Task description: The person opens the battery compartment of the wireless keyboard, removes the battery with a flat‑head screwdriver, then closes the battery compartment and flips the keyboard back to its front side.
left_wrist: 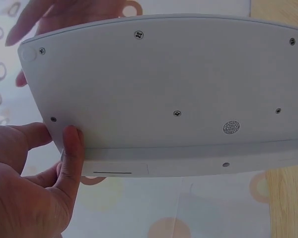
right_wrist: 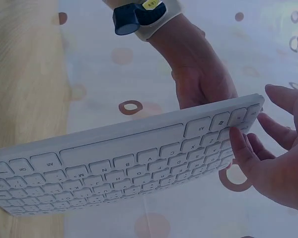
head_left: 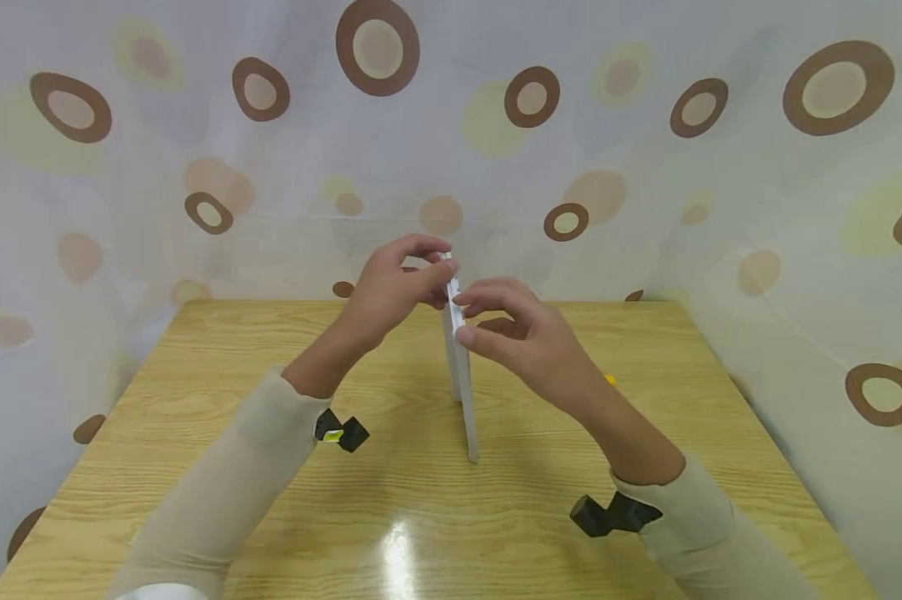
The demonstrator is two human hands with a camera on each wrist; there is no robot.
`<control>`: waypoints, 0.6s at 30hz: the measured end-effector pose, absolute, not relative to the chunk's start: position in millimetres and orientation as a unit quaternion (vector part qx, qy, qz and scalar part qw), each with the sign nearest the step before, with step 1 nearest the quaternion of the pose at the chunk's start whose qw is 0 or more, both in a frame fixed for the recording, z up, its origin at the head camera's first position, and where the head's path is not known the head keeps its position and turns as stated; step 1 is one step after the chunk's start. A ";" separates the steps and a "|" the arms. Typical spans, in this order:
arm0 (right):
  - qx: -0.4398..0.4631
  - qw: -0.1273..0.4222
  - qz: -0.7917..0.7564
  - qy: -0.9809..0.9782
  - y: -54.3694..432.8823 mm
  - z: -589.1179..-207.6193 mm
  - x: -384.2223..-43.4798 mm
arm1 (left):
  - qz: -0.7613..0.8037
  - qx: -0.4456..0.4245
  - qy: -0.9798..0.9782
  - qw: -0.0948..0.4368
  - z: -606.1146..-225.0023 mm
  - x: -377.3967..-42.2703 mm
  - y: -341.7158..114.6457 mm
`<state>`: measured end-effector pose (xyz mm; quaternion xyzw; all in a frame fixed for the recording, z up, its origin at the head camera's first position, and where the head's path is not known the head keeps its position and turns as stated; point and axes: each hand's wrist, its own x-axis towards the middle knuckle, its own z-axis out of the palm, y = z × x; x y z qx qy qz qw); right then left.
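A white keyboard (head_left: pixel 462 375) stands upright on its short end, nearly edge-on in the head view. My left hand (head_left: pixel 391 287) pinches its top end. In the left wrist view the keyboard's back (left_wrist: pixel 154 89), dotted with screws, fills the middle, and the left hand (left_wrist: pixel 35 173) grips a corner with fingertips on the back. The key side (right_wrist: pixel 129 168) shows in the right wrist view. My right hand (head_left: pixel 529 342) is at the upper key side with fingers spread and bent. There the right thumb (right_wrist: pixel 246 153) overlaps the end keys, while other fingertips extend past the corner.
The wooden table (head_left: pixel 286 500) reaches to a pale curtain (head_left: pixel 451 150) with brown rings, which also runs along both sides. A small yellow thing (head_left: pixel 610 380) lies partly behind the right forearm. Dark camera mounts (head_left: pixel 608 515) sit on both wrists.
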<state>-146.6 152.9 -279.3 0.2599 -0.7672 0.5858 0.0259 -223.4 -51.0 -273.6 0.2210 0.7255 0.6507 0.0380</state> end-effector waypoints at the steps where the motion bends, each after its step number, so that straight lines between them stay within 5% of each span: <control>1: 0.261 0.027 0.582 -0.770 152.2 -278.3 -146.6 | 0.649 0.220 0.727 0.039 -273.4 -223.1 -50.7; 11: 0.247 0.035 0.570 -0.783 159.1 -278.4 -144.0 | 0.655 0.240 0.715 0.050 -276.6 -220.4 -47.3; 18: 0.186 0.019 0.568 -0.801 182.3 -277.7 -133.0 | 0.661 0.255 0.705 0.039 -315.0 -213.4 -49.2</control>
